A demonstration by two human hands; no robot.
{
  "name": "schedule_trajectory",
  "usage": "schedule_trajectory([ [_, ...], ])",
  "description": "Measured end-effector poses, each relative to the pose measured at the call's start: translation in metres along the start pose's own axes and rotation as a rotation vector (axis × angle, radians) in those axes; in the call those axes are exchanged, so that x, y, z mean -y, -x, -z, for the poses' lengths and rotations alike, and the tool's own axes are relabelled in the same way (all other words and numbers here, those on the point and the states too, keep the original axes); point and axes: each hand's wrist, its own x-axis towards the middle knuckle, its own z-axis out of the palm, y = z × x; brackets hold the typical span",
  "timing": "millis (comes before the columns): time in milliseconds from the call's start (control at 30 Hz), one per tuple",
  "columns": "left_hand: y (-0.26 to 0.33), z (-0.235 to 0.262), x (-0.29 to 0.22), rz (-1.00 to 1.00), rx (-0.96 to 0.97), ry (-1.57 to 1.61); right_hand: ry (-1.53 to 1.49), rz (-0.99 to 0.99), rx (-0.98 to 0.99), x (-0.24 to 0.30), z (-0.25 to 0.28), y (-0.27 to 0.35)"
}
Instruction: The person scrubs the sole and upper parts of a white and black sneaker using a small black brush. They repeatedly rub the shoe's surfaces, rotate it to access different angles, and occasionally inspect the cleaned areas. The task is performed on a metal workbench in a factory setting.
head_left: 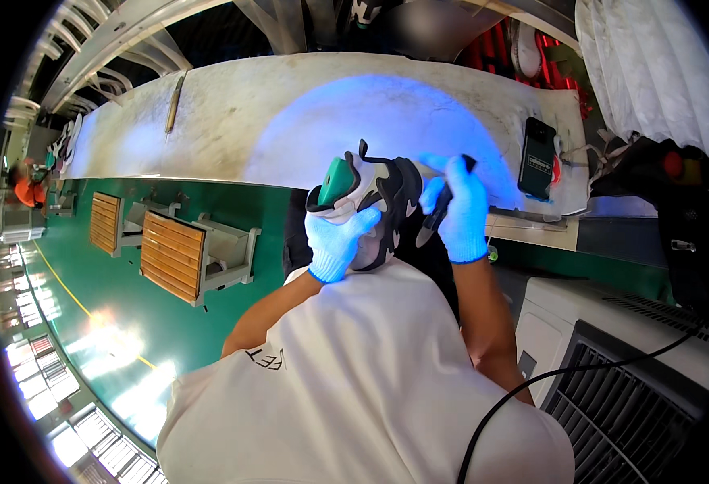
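Worktop (217, 117): blue-violet light pool right of middle, fainter blue patch at left end
Left glove (336, 244), right glove (465, 211): tinted bright blue, near washed out
Floor (173, 335): hard white glare
Windows (38, 373): blown out
Beyond worktop's back edge: dim, one round blur (436, 26)
Fisheye rim: black corners, straight edges bent

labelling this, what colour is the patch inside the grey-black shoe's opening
The patch is green, head view.

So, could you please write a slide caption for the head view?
Gloved left hand holds a grey shoe; gloved right hand holds a dark tool beside it.
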Motion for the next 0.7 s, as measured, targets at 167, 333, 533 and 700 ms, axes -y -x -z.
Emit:
schedule_trajectory([
  [167, 0.003, -0.017, 0.000, -0.197, -0.090, -0.094, -0.019, 0.158, -0.116, 0.024, -0.033, -0.005],
  [333, -0.009, -0.006, 0.017, -0.009, 0.053, 0.016, 0.088, 0.185, -0.032, 0.002, -0.039, -0.036],
  [533, -0.004, -0.008, 0.021, 0.032, -0.003, 0.024, 0.299, 0.086, -0.072, 0.017, -0.057, -0.034],
  [700, -0.006, -0.005, 0.013, -0.086, 0.101, -0.101, 0.462, 0.065, -0.129, 0.016, -0.059, -0.032],
])
